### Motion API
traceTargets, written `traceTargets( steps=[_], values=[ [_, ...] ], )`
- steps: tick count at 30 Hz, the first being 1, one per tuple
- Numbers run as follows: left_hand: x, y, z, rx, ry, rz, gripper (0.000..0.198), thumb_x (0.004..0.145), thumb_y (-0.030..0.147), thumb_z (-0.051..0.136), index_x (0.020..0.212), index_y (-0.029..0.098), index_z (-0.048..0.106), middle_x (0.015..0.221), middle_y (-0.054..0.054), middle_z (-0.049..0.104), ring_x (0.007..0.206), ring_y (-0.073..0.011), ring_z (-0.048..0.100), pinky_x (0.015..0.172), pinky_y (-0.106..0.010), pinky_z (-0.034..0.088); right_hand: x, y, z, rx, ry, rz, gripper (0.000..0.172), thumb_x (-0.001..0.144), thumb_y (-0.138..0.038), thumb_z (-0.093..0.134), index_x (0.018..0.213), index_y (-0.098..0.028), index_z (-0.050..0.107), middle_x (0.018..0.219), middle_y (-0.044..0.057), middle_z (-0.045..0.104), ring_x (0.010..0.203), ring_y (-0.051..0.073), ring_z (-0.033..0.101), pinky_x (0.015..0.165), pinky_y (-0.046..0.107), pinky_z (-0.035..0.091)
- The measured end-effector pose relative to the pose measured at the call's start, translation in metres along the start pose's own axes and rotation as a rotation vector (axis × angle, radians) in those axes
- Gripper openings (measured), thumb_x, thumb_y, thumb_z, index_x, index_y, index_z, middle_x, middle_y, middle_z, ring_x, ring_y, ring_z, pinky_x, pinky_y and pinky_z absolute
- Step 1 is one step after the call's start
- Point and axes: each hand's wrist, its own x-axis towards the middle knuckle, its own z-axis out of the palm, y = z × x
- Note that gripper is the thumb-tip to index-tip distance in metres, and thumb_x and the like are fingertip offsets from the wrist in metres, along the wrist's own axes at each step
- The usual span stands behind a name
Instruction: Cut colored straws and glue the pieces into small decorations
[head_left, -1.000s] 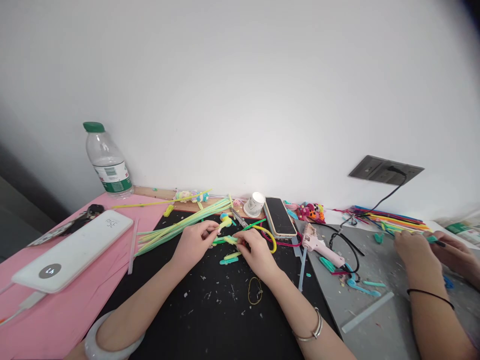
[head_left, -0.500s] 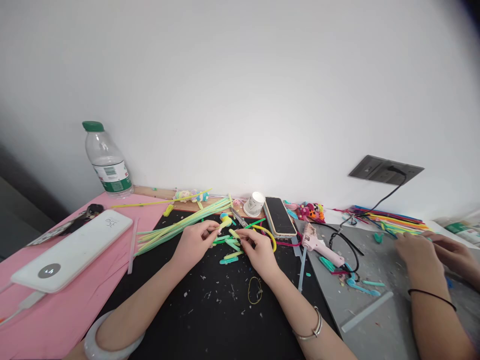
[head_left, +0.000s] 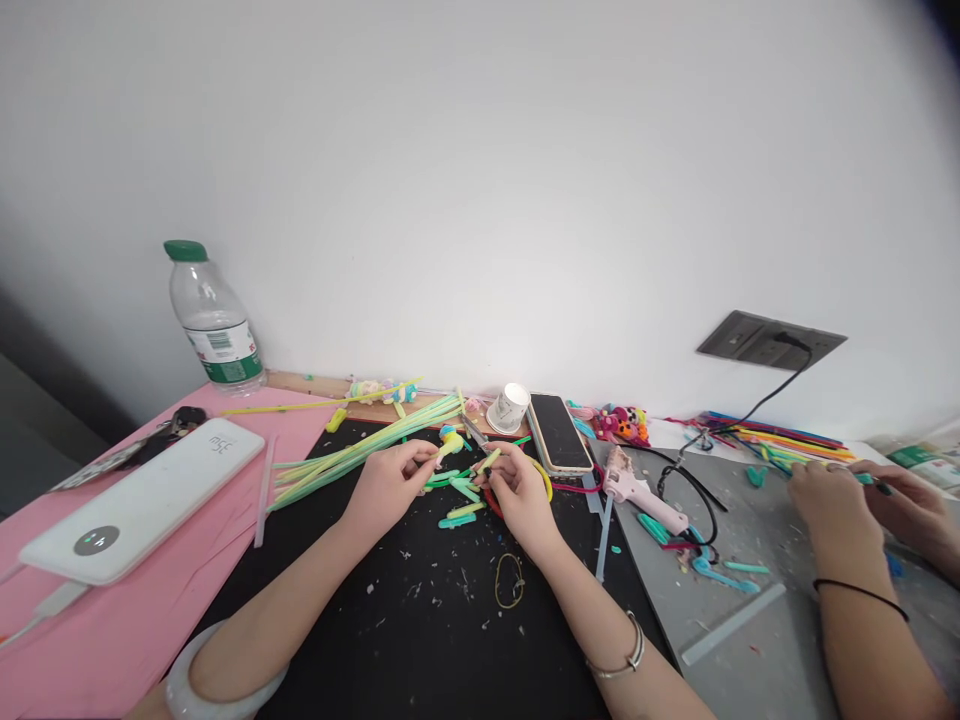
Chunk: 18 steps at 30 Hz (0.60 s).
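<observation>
Between thumb and fingertips, my left hand pinches a small yellow-and-blue pipe cleaner figure. My right hand is closed on a short pale-yellow pipe cleaner piece, held just right of the figure. Short green and yellow pipe cleaner pieces lie on the black mat between and below both hands. A bundle of long green and yellow pipe cleaners stretches behind my left hand. Partly hidden scissors lie just beyond the fingertips.
A white power bank and a bottle stand on the left. Behind the mat are a paper cup and a phone. A pink glue gun lies on the right, near a co-worker's hands. A rubber band lies in front.
My right hand has lifted the short yellow piece slightly up and right, turning it. My left hand with the figure stays nearly still. The co-worker's fingers have shifted.
</observation>
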Motion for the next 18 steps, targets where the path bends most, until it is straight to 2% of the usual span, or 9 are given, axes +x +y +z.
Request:
traceTargets(
  steps=[8,18],
  values=[
    [-0.0005,-0.0014,0.0004,0.036,-0.004,0.006,0.024,0.084,0.037,0.050,0.090,0.018,0.065,0.072,-0.001,0.066,0.056,-0.0139,0.060,0.054,-0.024,0.053,0.0011,-0.0075,0.0010,0.054,0.025,0.017,0.009,0.079,-0.018,0.049,0.087,-0.021,0.047,0.075,-0.001,0.059,0.065,0.014,0.061,0.068,0.030,0.051],
    [-0.0006,-0.0021,0.0003,0.039,-0.010,0.016,0.024,0.084,0.037,0.050,0.090,0.019,0.064,0.073,-0.002,0.066,0.057,-0.0141,0.060,0.054,-0.024,0.052,0.0002,-0.0082,0.0016,-0.035,0.065,0.039,0.010,0.078,-0.020,0.049,0.084,-0.022,0.042,0.066,-0.003,0.054,0.061,0.015,0.057,0.057,0.026,0.046]
  ],
)
